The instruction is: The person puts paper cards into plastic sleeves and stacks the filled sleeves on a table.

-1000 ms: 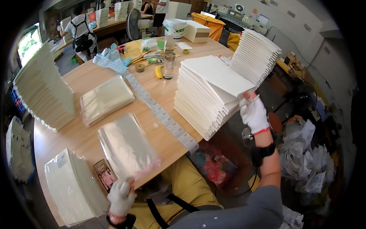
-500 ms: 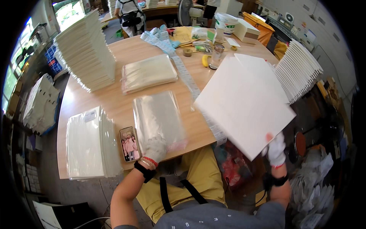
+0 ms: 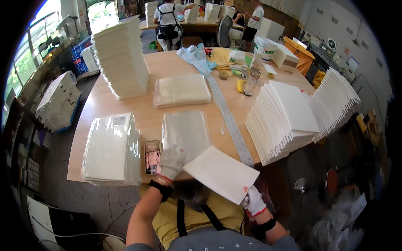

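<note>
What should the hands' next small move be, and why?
I'd probably have the left hand lift the near edge of the top clear sleeve: that hand is at its near left corner, and the right hand holds a white pad close by.

From the left hand (image 3: 171, 162), a phone (image 3: 153, 157) is in the way at 9 o'clock, with a fat wrapped pile (image 3: 106, 146) past it, and a white sheet (image 3: 222, 173) blocks 3 o'clock. A hand could slide over the flat clear plastic bags (image 3: 186, 129) at 1 o'clock or over bare wooden table (image 3: 150, 120) at 11, but a tall white stack (image 3: 121, 58) stands farther that way.
</note>
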A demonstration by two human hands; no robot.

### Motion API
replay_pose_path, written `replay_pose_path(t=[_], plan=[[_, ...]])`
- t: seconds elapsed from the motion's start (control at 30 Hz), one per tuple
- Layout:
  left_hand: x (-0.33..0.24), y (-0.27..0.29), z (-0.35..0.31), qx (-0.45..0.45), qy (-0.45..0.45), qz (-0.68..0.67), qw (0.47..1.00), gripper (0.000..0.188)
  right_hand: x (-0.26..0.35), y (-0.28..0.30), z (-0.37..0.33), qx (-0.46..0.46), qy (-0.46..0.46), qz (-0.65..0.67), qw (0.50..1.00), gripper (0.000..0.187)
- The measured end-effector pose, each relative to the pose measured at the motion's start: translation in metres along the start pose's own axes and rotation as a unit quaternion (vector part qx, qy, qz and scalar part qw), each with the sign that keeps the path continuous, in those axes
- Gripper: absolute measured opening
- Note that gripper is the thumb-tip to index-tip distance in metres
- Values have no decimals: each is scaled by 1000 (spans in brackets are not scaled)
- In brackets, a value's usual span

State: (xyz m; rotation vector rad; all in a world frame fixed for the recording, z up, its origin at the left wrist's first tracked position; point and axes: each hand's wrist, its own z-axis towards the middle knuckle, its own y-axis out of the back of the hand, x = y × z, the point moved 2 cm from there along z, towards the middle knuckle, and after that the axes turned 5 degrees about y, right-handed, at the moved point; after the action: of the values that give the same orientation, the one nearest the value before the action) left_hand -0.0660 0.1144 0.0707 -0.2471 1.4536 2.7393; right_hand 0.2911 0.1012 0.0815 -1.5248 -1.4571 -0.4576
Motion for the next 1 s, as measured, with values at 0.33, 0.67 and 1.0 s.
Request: replay_pose_path(t=[0.33,0.67,1.0], plan=[[-21,-21,-18,290,385,-393,783,18,-26,-23,-1,-42,-47,73,995,8],[-100,-86,-97,282,304,-404,816,38,-50,-33,-1,-63,-91,52,992,12],[-97,-130,-193,218,240,-616,718,40,-67,-35,-13,-11,-167,86,982,11]])
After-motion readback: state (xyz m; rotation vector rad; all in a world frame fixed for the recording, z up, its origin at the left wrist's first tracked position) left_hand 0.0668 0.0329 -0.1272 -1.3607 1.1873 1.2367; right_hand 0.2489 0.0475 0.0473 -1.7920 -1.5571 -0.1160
